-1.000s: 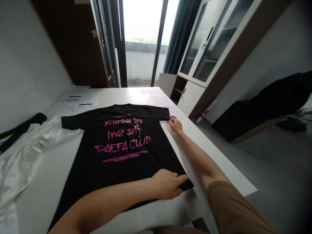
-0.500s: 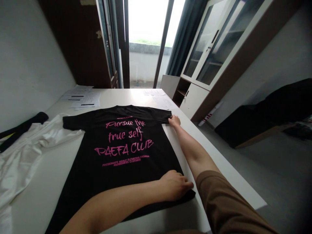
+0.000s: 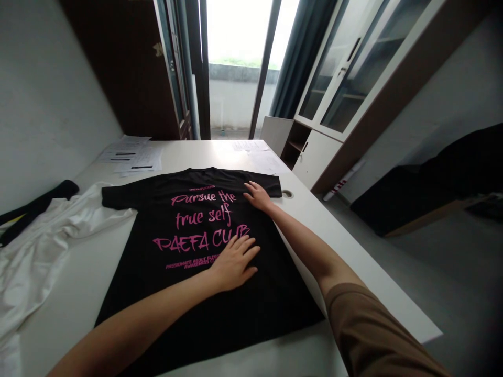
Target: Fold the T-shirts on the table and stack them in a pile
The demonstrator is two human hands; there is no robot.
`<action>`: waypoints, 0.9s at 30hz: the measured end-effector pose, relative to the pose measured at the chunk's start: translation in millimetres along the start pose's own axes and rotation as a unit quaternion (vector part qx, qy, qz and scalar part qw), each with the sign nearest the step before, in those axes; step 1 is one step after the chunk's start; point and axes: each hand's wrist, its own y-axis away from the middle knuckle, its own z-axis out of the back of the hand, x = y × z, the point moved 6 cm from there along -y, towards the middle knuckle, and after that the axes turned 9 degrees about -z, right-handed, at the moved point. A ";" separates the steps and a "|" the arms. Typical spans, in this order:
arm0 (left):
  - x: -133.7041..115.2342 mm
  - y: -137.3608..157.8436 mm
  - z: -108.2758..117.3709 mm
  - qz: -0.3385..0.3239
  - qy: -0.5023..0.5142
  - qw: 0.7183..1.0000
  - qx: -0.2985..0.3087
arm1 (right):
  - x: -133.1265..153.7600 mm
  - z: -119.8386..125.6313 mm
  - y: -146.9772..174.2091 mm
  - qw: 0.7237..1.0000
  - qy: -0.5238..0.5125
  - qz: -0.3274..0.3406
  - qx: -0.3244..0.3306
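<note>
A black T-shirt point(image 3: 188, 293) with pink lettering lies spread flat on the white table, its collar toward the window and its hem toward me. My left hand point(image 3: 236, 262) rests with spread fingers on the shirt's middle, covering part of the lower print. Farther up, my right hand point(image 3: 258, 197) lies on the shirt near the right sleeve, fingers stretched out. Neither hand grips the fabric. To the left, a crumpled white garment point(image 3: 43, 262) lies partly beneath the black shirt's left sleeve.
Printed papers point(image 3: 133, 157) lie on the far left of the white table point(image 3: 377, 293), with more sheets point(image 3: 255, 154) at its far edge. A dark item point(image 3: 58, 193) sits at the left. A round cable hole point(image 3: 288, 193) is beside the right sleeve. A white cabinet point(image 3: 318, 157) stands beyond.
My left hand has left the lower right hem corner and moved up and left onto the print. My right hand has let go of the right sleeve's end and shifted left onto the shirt.
</note>
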 end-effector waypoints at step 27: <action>-61.7 83.4 9.4 -0.083 0.076 0.989 0.098 | 24.9 -25.6 -15.2 0.989 0.043 -0.090 0.108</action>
